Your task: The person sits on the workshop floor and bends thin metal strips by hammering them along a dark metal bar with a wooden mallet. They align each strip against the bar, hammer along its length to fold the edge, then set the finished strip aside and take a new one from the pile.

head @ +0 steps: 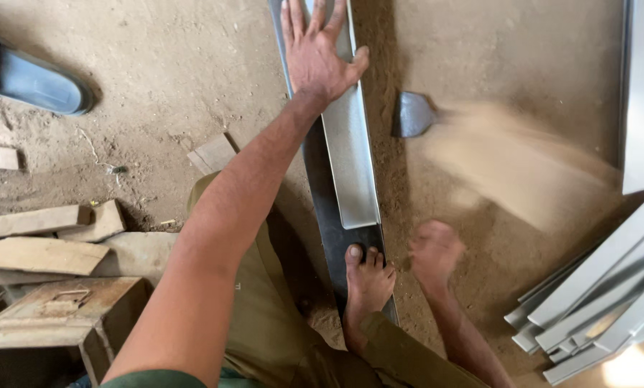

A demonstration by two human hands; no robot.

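Head view. The left hand (pixel 320 54) lies flat, fingers spread, palm down on a bent sheet-metal strip (pixel 350 154); it presses rather than grasps, the thumb hooked over the strip's right edge. The strip rests lengthwise on a dark steel bar (pixel 320 208) laid on the dirt floor (pixel 178 79), its near end stopping short of the person's bare foot (pixel 367 287), whose toes sit on the bar and pin it. The right hand (pixel 435 251) is motion-blurred, closed around a wooden handle (pixel 523 169) that is also smeared by motion; how tightly it is gripped cannot be told. At the handle's far end a dark metal hammer head (pixel 411 115) hangs just right of the strip, apart from it.

To the right, a stack of similar light metal strips (pixel 595 302) fans across the floor, and one more strip (pixel 641 93) lies along the upper right edge. To the left are wooden blocks (pixel 42 237) and a rusty metal box (pixel 56 305); a dark sandal (pixel 38 79) lies at upper left.

Judgement on technique: the work seems to be hammering the strip against the bar. Good practice would keep the holding palm well up the strip, away from the strike zone, the foot steady on the bar, and each blow landing squarely along the fold line.
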